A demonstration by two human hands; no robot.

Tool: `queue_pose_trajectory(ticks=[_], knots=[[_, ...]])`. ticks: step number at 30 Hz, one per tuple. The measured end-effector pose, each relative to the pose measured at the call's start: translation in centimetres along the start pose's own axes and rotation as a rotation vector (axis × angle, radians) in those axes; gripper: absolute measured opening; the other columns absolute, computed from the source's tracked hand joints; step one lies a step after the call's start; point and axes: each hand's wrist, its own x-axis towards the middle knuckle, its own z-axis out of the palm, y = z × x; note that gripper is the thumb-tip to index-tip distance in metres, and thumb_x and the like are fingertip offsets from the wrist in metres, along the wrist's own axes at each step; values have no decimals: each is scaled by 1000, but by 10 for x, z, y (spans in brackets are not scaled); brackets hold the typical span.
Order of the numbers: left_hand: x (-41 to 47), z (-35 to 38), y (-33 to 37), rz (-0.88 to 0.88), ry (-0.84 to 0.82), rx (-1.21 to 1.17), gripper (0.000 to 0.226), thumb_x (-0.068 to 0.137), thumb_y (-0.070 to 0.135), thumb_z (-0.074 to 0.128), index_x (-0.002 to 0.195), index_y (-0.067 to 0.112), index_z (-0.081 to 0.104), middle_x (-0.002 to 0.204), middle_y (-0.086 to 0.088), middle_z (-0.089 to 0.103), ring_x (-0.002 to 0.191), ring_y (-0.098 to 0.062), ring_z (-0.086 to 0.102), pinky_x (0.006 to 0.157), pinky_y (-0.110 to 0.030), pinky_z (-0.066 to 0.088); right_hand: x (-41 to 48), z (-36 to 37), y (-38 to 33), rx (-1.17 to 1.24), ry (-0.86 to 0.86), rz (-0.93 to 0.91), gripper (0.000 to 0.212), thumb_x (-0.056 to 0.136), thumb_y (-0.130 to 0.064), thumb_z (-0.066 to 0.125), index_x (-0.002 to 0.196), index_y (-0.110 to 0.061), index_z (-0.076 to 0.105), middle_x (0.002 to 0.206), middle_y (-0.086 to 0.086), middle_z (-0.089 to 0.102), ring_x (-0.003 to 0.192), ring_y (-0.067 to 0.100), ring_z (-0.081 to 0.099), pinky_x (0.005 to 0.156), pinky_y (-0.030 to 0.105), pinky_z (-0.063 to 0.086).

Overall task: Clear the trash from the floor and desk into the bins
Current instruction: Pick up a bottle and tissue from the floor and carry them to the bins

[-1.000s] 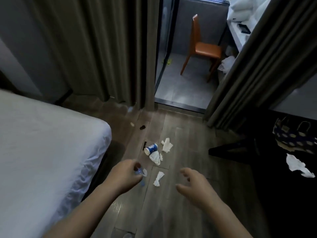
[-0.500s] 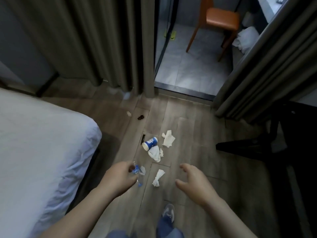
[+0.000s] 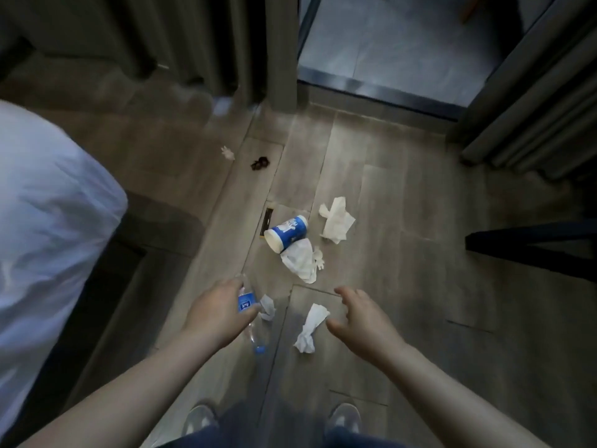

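My left hand (image 3: 216, 310) grips a clear plastic bottle (image 3: 250, 313) with a blue label and blue cap, cap end pointing down. My right hand (image 3: 361, 318) hovers with fingers spread and holds nothing, just right of a twisted white tissue (image 3: 310, 326) on the wooden floor. A small crumpled tissue (image 3: 267, 307) lies beside the bottle. Farther on lies a tipped blue-and-white paper cup (image 3: 287, 232), with a crumpled tissue (image 3: 300, 261) against it and another tissue (image 3: 336, 219) to its right. No bin is in view.
A white bed (image 3: 48, 221) fills the left side. A thin dark wrapper (image 3: 267, 221), a dark scrap (image 3: 260, 163) and a tiny white scrap (image 3: 227, 152) lie farther off. Curtains (image 3: 226, 43) hang either side of a doorway sill (image 3: 371, 88). A dark furniture leg (image 3: 533, 240) juts in from the right.
The view has tilted down and moved closer to the floor trash; my shoes now show. Both hands keep their poses, the left still holding the bottle.
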Motion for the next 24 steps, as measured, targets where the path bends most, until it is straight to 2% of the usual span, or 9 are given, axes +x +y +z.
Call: queue_pose_trajectory(ticks=[4, 6, 10, 13, 17, 21, 24], knots=[[76, 93, -49, 87, -41, 118, 60, 81, 57, 60, 128, 22, 47, 127, -2, 57, 110, -20, 57, 84, -32, 48, 91, 85, 42, -116, -30, -88, 57, 86, -32, 61, 137, -19, 41, 132, 7, 47, 117, 23, 51, 92, 32, 44], [108, 133, -67, 165, -68, 184, 62, 82, 55, 61, 132, 22, 44, 130, -1, 53, 109, -17, 55, 85, -28, 47, 131, 125, 57, -219, -73, -148, 57, 85, -31, 62, 136, -18, 41, 130, 6, 47, 114, 25, 52, 90, 33, 46], [150, 178, -90, 267, -38, 311, 60, 84, 53, 61, 132, 21, 45, 133, -1, 46, 111, -17, 53, 90, -30, 48, 180, 175, 76, -498, -199, -308, 56, 86, -28, 65, 135, -17, 42, 128, 7, 49, 106, 24, 56, 82, 33, 48], [156, 194, -102, 287, -13, 341, 62, 84, 52, 61, 132, 18, 43, 141, -6, 36, 114, -23, 52, 94, -36, 48, 188, 188, 85, -649, -211, -371, 50, 87, -22, 63, 133, -14, 46, 126, 8, 53, 107, 24, 56, 84, 34, 49], [143, 203, -103, 201, -56, 231, 69, 84, 53, 60, 139, 17, 36, 157, -9, 10, 121, -29, 50, 98, -39, 47, 179, 196, 86, -667, -200, -366, 46, 88, -21, 60, 132, -14, 48, 126, 7, 53, 112, 24, 54, 83, 30, 44], [142, 223, -110, 181, -91, 154, 80, 84, 55, 60, 147, 20, 25, 160, -5, -7, 133, -33, 39, 105, -39, 41, 176, 207, 103, -567, -211, -335, 56, 88, -25, 63, 139, -21, 42, 134, 3, 48, 116, 21, 53, 88, 28, 44], [147, 232, -114, 175, -73, 95, 77, 83, 56, 61, 144, 21, 30, 159, -3, -17, 132, -33, 40, 104, -39, 42, 179, 209, 115, -548, -181, -312, 62, 86, -25, 64, 142, -23, 37, 135, 2, 46, 114, 19, 53, 88, 28, 49]])
